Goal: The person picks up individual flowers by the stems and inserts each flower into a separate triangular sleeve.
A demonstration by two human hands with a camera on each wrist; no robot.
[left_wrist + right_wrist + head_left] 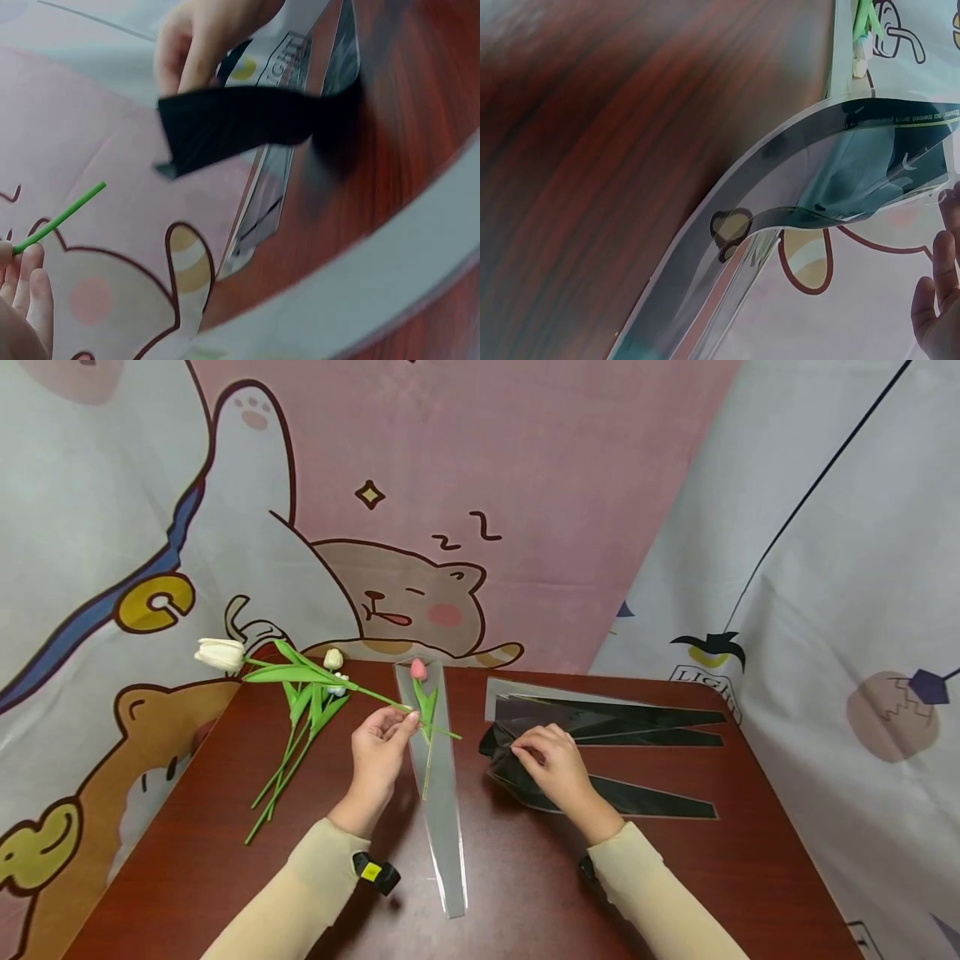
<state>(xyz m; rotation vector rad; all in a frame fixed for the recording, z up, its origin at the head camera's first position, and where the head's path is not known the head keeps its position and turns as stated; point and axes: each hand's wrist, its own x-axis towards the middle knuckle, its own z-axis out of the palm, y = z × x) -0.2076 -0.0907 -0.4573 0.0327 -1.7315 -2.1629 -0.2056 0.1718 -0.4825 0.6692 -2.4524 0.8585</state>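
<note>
My left hand (378,747) pinches the green stem of a white tulip (220,654), whose bloom points left. The stem's cut end (64,214) sticks out past the fingers in the left wrist view. My right hand (551,764) pinches the wide end of a black-and-clear flower sleeve (645,795), lifting that end while the narrow tip points right. In the right wrist view the sleeve (855,165) curves up toward the fingers, its mouth partly spread. Between the hands, a pink tulip (418,670) lies at the wide end of a long pale sleeve (446,860).
More white flowers with green stems (300,727) lie at the table's left. Several flat black sleeves (630,714) rest at the back right. The reddish-brown table (540,893) meets a cartoon-printed curtain (525,460) behind and at both sides.
</note>
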